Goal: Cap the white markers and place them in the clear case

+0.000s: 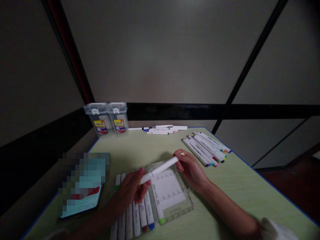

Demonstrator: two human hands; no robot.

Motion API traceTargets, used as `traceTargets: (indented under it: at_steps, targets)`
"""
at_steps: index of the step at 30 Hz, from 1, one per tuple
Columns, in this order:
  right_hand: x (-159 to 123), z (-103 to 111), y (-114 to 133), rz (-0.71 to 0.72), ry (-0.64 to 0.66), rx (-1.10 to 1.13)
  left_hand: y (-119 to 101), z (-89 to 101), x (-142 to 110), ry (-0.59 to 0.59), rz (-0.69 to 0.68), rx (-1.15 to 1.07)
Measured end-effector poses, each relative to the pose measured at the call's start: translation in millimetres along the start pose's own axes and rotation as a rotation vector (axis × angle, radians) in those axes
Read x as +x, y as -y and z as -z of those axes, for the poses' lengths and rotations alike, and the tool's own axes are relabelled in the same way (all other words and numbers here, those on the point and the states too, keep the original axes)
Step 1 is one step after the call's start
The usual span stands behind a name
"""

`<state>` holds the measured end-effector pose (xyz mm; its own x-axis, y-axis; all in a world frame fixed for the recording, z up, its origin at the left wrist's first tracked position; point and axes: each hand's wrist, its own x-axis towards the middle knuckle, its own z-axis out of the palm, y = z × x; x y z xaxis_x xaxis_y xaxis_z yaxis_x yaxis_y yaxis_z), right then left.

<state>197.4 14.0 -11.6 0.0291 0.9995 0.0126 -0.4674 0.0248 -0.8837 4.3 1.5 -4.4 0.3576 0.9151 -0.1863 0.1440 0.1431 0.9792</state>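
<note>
A white marker with yellow at its ends is held slantwise between my hands. My left hand pinches its lower left end, and the fingers of my right hand close on its upper right end. Beneath it lies an open clear plastic case. White markers with coloured ends, several of them, fill the case's left half, partly hidden by my left hand and forearm. In the right half rests a green-ended marker beside a white paper insert.
A tablet, its screen pixelated, lies at the left. Two clear lidded boxes with yellow labels stand at the back left. Loose markers lie along the back edge. More markers are spread at the right. A wall rises behind the table.
</note>
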Motion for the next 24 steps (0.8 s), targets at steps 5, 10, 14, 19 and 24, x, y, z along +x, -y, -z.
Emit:
traceTargets:
  at_steps: [5,10,14,19,24]
  targets:
    - [0,1,1,-0.019,0.007,0.037,-3,-0.4,-2,0.004,-0.014,0.053]
    - [1,2,-1,-0.018,0.004,0.048,-5,-1.8,-2,-0.007,-0.019,0.094]
    - [1,2,-2,-0.015,-0.009,0.047,-5,-1.4,-1,0.001,-0.045,0.132]
    - [2,2,-1,-0.024,-0.02,0.05,0,1.4,1,0.032,-0.093,0.148]
    - [3,1,-1,-0.023,-0.026,0.049,7,3.3,5,0.078,-0.13,0.125]
